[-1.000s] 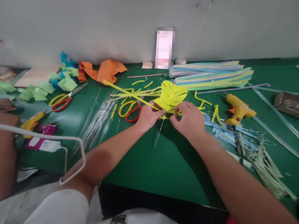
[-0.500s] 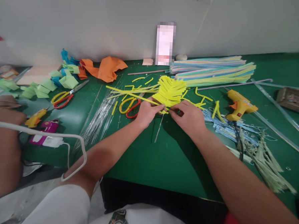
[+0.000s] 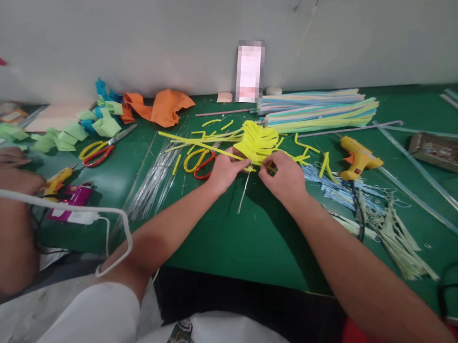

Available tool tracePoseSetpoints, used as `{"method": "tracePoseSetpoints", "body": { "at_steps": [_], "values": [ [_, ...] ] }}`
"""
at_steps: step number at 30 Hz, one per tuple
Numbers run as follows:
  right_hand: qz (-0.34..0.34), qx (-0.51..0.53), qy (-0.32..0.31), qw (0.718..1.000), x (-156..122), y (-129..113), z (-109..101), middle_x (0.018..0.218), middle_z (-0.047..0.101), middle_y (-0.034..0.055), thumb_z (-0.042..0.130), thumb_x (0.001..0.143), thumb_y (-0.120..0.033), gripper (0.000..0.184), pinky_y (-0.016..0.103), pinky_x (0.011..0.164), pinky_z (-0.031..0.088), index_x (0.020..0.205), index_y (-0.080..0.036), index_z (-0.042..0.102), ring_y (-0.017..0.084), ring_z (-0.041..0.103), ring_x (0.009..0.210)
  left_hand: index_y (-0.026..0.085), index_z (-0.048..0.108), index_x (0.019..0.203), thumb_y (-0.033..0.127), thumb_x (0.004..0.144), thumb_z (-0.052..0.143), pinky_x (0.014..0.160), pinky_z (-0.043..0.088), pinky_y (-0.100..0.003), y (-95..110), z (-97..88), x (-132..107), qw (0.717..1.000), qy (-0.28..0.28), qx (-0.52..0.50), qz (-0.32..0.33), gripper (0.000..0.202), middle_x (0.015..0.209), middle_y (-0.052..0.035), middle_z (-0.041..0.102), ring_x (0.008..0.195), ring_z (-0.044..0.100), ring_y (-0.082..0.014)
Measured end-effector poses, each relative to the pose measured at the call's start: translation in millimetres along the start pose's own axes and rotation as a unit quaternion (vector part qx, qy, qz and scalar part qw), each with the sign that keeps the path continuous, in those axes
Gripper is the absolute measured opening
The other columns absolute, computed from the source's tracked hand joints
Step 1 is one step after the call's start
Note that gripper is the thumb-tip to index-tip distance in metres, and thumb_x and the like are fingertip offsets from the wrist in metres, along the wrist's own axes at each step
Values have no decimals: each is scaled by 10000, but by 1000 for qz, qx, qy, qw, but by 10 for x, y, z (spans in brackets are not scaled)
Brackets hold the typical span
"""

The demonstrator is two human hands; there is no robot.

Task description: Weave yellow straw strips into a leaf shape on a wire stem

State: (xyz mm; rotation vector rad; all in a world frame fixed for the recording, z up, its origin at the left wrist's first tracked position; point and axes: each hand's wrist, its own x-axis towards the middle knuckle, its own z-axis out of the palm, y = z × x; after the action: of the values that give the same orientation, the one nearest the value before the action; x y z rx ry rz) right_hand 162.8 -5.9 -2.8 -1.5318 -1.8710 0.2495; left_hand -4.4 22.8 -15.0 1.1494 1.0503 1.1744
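A leaf shape made of bright yellow pipe cleaners point(image 3: 258, 141) stands above the green table, with a thin wire stem point(image 3: 243, 193) hanging from its base. My left hand point(image 3: 229, 170) is closed on that base, thumb and fingers pinching it. Just right of the base, my right hand point(image 3: 284, 175) is pinched shut, a bit of yellow pipe cleaner showing at its fingers; the fingertips are partly hidden. Long loose yellow pipe cleaners point(image 3: 200, 142) stick out to the left behind my left hand. Scissors point(image 3: 199, 162) with yellow and red handles lie beside it.
A pipe cleaner bundle point(image 3: 324, 112) lies at the back by a propped phone point(image 3: 249, 73). A yellow glue gun point(image 3: 358, 157) and raffia-like strands point(image 3: 400, 242) are at right. Wires point(image 3: 149, 188), other scissors point(image 3: 101, 150) and a co-worker's hands point(image 3: 14, 173) are at left.
My right hand has drawn slightly away from the leaf's base, leaving a small gap. The left hand keeps its pinch. The view has shifted a little to the right.
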Motion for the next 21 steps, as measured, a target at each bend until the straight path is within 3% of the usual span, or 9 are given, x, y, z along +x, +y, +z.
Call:
{"method": "tracePoseSetpoints", "body": {
  "at_steps": [7,12,17,21],
  "values": [
    [125,165,18,978,49,102,-7,780,685,25,590,714,-267,65,350,690,504,759,-224,572,200,650,706,178,537,1144,172,699,737,658,539,-299,1,19,-25,995,62,69,46,488,895,-32,666,734,658,-160],
    [182,253,7,950,62,130,2,791,691,23,602,718,-267,95,343,642,508,796,-230,562,204,675,684,199,560,1141,194,726,740,840,509,-365,-2,-110,12,959,106,220,144,453,1140,-99,610,1034,604,-230],
    [198,317,46,926,61,107,-11,700,651,-2,582,761,-284,112,335,598,495,848,-241,525,191,647,612,199,624,981,253,745,746,1031,391,-473,61,-146,-2,869,59,406,278,271,1140,-100,624,1150,541,-277],
    [181,288,71,938,73,153,-2,709,621,-1,596,774,-330,139,340,604,486,854,-238,529,181,613,597,208,650,875,259,782,703,1029,376,-476,68,-92,-29,843,-18,449,297,119,1070,-83,674,1106,564,-272]
  ]
}}
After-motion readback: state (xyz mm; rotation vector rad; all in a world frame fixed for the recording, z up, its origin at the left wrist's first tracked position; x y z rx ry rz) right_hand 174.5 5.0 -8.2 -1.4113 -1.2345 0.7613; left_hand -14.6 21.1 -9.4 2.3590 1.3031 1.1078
